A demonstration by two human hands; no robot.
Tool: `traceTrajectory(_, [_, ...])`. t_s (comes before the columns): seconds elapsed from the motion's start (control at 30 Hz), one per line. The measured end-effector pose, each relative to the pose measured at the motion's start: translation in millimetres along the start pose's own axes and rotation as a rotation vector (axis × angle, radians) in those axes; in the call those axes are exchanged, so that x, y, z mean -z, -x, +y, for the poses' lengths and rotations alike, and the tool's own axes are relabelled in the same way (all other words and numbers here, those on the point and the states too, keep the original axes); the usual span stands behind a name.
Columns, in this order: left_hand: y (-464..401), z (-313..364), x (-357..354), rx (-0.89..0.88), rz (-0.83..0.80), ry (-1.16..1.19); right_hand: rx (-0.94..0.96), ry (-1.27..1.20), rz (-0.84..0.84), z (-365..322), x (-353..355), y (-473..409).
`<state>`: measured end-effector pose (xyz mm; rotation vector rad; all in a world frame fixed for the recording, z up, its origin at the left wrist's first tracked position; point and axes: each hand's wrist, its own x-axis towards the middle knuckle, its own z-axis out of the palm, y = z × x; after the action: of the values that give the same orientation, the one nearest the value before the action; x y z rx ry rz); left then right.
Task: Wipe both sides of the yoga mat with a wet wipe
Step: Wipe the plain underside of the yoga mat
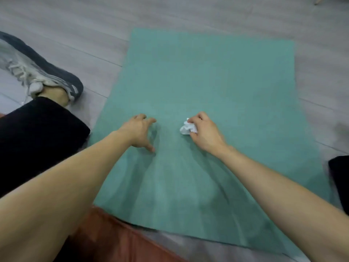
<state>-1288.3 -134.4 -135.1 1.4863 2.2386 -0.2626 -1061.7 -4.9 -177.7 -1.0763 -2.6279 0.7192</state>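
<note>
"Hands at work on the yoga mat (pixel 207 82), which lay flat on the floor (pixel 56 19): the right hand (pixel 204 132) pinched the crumpled wet wipe (pixel 186 128) against the mat, the left hand (pixel 139 132) rested splayed just beside it."

"Best practice?"

"Brace with the left, judging by the ripples nearby, and stroke outward in overlapping passes before flipping."
</note>
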Motion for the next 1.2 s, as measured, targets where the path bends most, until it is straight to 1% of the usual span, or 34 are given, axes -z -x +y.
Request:
traceTrajectory(0.13, [-58,6,21,0.175,-0.005,0.033,-0.048,0.000,0.257,33,16,-72])
traceTrajectory(0.23, [-87,0,17,0.207,-0.066,0.087,-0.106,0.089,0.477,55,23,-126])
traceTrajectory(0.27, [-94,-5,13,0.202,-0.072,0.078,-0.150,0.118,0.496,61,16,-137])
traceTrajectory(0.3, [-98,-9,11,0.193,-0.069,0.055,-0.176,0.121,0.474,66,6,-144])
traceTrajectory(0.37, [-97,-10,11,0.165,-0.047,-0.005,-0.158,0.081,0.384,76,-15,-145])
traceTrajectory(0.4, [-93,-8,13,0.158,-0.029,-0.035,-0.149,0.045,0.368,81,-21,-144])
traceTrajectory(0.5, [-90,-6,16,0.139,0.035,-0.094,-0.220,-0.030,0.458,78,-24,-153])
traceTrajectory(0.53, [-90,-4,16,0.136,0.034,-0.094,-0.175,-0.068,0.466,66,-34,-152])
traceTrajectory(0.57, [-90,-2,17,0.134,0.035,-0.084,-0.065,-0.081,0.430,46,-49,-145])
traceTrajectory(0.6, [-90,-1,18,0.132,0.030,-0.083,0.086,-0.088,0.358,21,-66,-135])
traceTrajectory(0.63, [-89,0,19,0.133,0.022,-0.085,0.253,-0.095,0.231,-3,-80,-123])
traceTrajectory(0.67, [-87,-1,19,0.136,0.022,-0.084,0.417,-0.079,0.089,-18,-85,-114])
traceTrajectory(0.7, [-85,-2,19,0.136,0.029,-0.080,0.550,-0.057,0.005,-20,-81,-117])
traceTrajectory(0.73, [-84,-2,18,0.136,0.033,-0.073,0.573,-0.065,-0.008,-8,-72,-131])
traceTrajectory(0.77, [-82,-3,18,0.136,0.032,-0.065,0.482,-0.067,0.034,15,-56,-146])
traceTrajectory(0.8, [-81,-2,18,0.139,0.028,-0.058,0.287,-0.038,0.130,42,-35,-163])
traceTrajectory(0.83, [-79,-2,17,0.147,0.027,-0.052,0.083,0.101,0.257,73,-14,-179])
traceTrajectory(0.87, [-79,-2,18,0.157,0.030,-0.047,-0.161,0.180,0.330,100,4,-185])
traceTrajectory(0.9, [-78,0,19,0.162,0.031,-0.046,-0.327,0.148,0.361,116,12,-188])
traceTrajectory(0.93, [-79,1,20,0.163,0.030,-0.050,-0.402,0.077,0.372,114,11,-187])
traceTrajectory(0.97, [-79,3,20,0.160,0.029,-0.057,-0.346,0.077,0.371,97,-2,-186])
traceTrajectory(1.0, [-80,3,21,0.156,0.031,-0.061,-0.201,0.046,0.316,70,-20,-183])
traceTrajectory(1.1, [-80,2,21,0.146,0.037,-0.051,0.298,-0.035,-0.005,-18,-79,-147])
traceTrajectory(1.13, [-79,0,20,0.150,0.042,-0.046,0.416,-0.014,-0.046,-26,-84,-139])
traceTrajectory(1.17, [-78,0,20,0.154,0.046,-0.041,0.480,-0.014,-0.030,-17,-74,-141])
traceTrajectory(1.2, [-78,-1,20,0.155,0.044,-0.037,0.424,-0.034,0.025,1,-54,-146])
